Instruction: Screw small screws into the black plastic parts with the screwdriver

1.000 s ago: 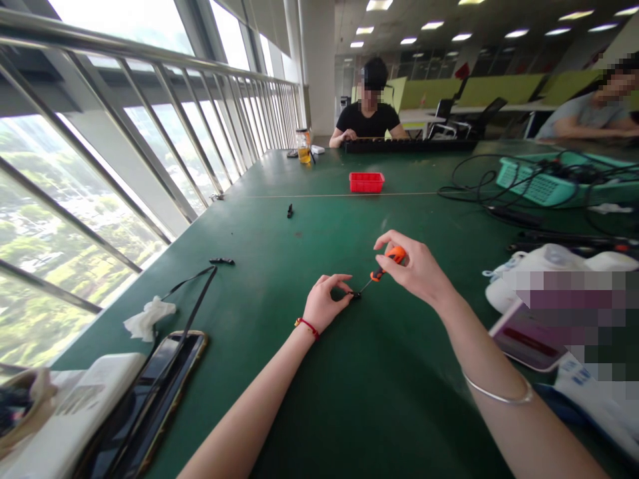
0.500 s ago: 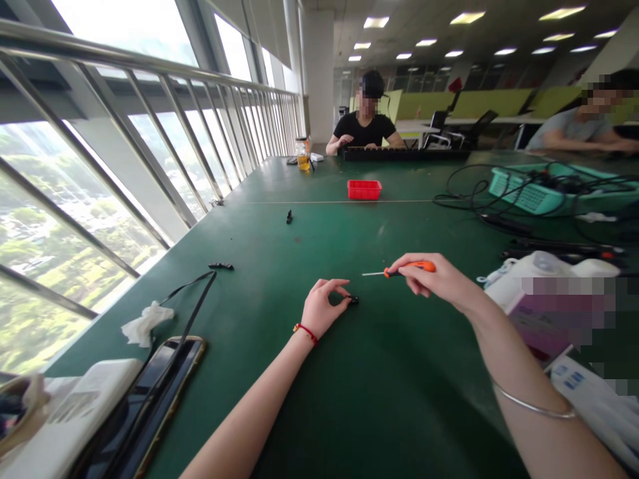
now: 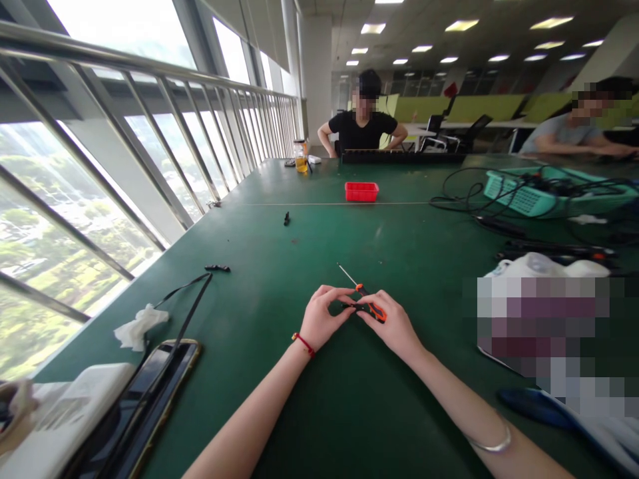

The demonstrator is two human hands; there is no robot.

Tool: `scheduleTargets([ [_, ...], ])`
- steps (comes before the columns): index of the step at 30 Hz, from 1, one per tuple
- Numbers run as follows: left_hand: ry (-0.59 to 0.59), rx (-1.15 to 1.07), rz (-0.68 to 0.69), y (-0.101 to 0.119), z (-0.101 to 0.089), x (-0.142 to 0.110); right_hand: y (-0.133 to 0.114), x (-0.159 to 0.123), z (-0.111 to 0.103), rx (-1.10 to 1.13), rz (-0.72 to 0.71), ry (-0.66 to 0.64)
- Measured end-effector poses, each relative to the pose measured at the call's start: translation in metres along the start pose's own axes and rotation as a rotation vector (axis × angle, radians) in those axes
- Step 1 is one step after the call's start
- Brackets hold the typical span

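Between thumb and fingers, my left hand (image 3: 323, 313) pinches a small black part (image 3: 353, 306) just above the green table (image 3: 279, 399). My right hand (image 3: 392, 322) meets it from the other side, its thumb and fingertips close to or touching the same part. An orange and black screwdriver (image 3: 377, 310) is held in the right hand, its thin metal shaft pointing up and to the left, away from the black part. The exact shape of the small part is too fine to make out, and fingers cover some of it.
Farther off stands a red plastic box (image 3: 362, 192). Small black pieces (image 3: 217, 269) lie to the left, near a strap, a tissue (image 3: 141, 327) and a phone (image 3: 187, 352). A teal basket (image 3: 529, 196) with cables is at the right. Two people sit beyond the table.
My right hand has come left and down to my left hand and the small black part. The screwdriver now slants up-left instead of lying level. The person opposite has lowered their hands.
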State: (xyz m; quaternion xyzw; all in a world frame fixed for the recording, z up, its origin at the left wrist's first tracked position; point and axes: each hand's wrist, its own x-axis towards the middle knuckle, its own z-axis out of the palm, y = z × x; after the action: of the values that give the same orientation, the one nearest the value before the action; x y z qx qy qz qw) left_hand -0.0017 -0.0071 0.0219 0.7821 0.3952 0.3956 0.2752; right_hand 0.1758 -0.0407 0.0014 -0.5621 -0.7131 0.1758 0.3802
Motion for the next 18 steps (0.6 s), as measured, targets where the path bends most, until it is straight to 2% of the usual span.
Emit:
scheduleTargets([
  [8, -0.025, 0.022, 0.043, -0.0026, 0.0025, 0.0005, 0.0055, -0.0004, 0.0013, 0.075, -0.009, 0.004],
  [18, -0.014, 0.216, 0.133, -0.0016, 0.0034, 0.0006, -0.0005, -0.0017, -0.0026, 0.075, -0.018, 0.009],
])
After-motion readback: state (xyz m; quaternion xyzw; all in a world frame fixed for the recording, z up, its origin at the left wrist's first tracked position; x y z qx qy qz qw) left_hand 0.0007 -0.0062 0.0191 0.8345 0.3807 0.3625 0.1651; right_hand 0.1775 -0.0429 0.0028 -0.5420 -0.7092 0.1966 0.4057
